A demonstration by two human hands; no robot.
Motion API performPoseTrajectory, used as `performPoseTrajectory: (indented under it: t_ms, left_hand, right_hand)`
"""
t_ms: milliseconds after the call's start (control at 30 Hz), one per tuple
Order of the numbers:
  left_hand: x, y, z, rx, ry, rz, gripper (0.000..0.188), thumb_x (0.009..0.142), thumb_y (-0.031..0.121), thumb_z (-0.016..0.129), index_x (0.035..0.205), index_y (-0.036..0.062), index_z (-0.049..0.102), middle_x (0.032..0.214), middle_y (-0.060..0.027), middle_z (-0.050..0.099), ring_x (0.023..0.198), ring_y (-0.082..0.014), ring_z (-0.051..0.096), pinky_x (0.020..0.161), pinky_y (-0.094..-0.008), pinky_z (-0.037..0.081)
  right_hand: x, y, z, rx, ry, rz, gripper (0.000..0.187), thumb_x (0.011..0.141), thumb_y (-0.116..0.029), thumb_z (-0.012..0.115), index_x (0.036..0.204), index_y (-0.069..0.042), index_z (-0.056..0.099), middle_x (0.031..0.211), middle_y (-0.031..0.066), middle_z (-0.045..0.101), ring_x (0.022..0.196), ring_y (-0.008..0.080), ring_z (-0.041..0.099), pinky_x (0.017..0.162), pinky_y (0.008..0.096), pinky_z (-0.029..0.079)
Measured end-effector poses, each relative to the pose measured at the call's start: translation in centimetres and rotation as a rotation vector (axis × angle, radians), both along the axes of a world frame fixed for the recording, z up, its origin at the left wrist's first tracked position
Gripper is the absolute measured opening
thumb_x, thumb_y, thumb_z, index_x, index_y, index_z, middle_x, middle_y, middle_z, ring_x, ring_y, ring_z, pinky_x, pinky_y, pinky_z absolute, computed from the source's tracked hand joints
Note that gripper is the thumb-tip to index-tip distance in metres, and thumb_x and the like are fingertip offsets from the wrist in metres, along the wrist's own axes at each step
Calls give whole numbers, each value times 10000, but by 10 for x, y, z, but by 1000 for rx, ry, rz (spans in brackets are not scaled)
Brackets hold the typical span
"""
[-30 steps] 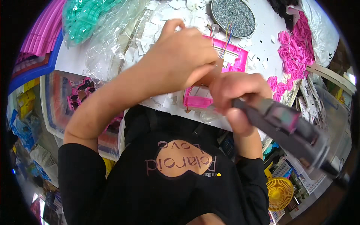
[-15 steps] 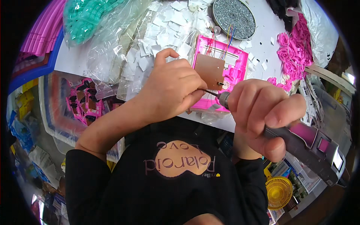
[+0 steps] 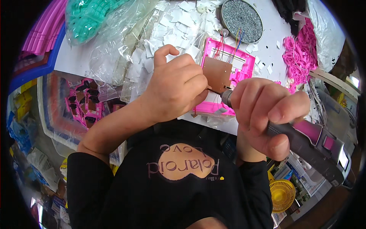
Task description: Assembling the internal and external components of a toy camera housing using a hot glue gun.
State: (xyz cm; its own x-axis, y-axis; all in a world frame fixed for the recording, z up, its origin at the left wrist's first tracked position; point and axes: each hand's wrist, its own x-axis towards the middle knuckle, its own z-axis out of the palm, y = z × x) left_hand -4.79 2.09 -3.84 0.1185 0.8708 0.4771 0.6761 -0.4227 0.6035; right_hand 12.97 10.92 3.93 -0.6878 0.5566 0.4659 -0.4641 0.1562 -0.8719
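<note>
The right hand grips a driver pointing across a pink case; the left hand curls near its tip, whether holding anything, I cannot tell.

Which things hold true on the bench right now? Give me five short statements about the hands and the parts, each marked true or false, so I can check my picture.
1. The right hand grips a black driver. True.
2. The left hand lies flat with its fingers spread. False: the left hand is curled, its fingers near the driver's thin bit.
3. A brown board lies over part of the pink casing. True.
4. The loose pile of pink pieces lies to the left of the casing. False: the pile of pink pieces lies to its right.
5. White flat pieces are scattered beyond the left hand. True.
</note>
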Motion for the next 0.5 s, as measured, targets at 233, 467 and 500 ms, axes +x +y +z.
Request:
performPoseTrajectory:
  t_ms: [233, 467, 500]
  left_hand:
    - [3, -31, -1, -166, 111, -186, 312, 749, 290, 818, 1016, 161, 720, 986, -12, 612, 938, -204, 593, 911, -465, 336]
    - [1, -34, -25, -59, 95, -298, 218, 778, 198, 788, 988, 152, 751, 922, -20, 629, 878, -204, 616, 891, -443, 369]
    - [0, -33, -26, -74, 45, -318, 208, 780, 185, 792, 979, 147, 749, 918, -22, 632, 871, -206, 618, 884, -440, 375]
  right_hand:
    - [-17, 19, -27, -43, -6, -106, 201, 995, -224, 580, 1076, -59, 498, 673, 9, 497, 557, 149, 464, 562, 346, 393]
    - [-26, 19, -39, -37, -86, -158, 215, 990, -206, 643, 981, -51, 494, 630, 27, 490, 543, 144, 466, 576, 337, 423]
    - [-27, 18, -39, -32, -104, -179, 231, 988, -207, 659, 962, -53, 489, 622, 31, 490, 538, 142, 465, 571, 335, 422]
